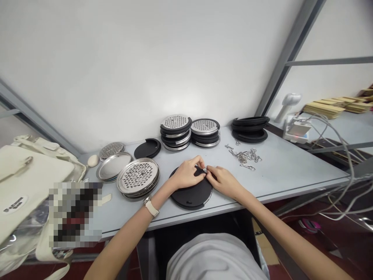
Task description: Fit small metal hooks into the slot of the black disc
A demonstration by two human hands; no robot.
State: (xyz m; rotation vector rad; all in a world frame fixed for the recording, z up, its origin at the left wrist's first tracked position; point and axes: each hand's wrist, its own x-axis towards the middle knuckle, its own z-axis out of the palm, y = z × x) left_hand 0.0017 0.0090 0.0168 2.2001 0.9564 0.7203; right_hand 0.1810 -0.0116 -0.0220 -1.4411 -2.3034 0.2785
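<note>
A black round disc point(189, 194) lies on the table's front part, with a strip of metal rim showing at its lower right. My left hand point(188, 171) rests over its upper side, thumb and forefinger curled toward the edge. From the right, my right hand point(224, 181) meets it there with pinched fingers. Between the fingertips shows a small shiny metal clip point(204, 170), mostly hidden, at the disc's rim. Right of the hands lies a loose pile of wire clips point(246, 156). Left of them sits a stack of metal grater discs point(138, 177).
Behind stand two stacks of black-rimmed grater discs point(175, 122) and black rings point(250, 134). A black holder point(147, 148), plain metal discs point(114, 166) and a white oval object point(93, 160) are at left. A cream bag point(32, 175) covers the left end. Cables point(348, 155) hang at right.
</note>
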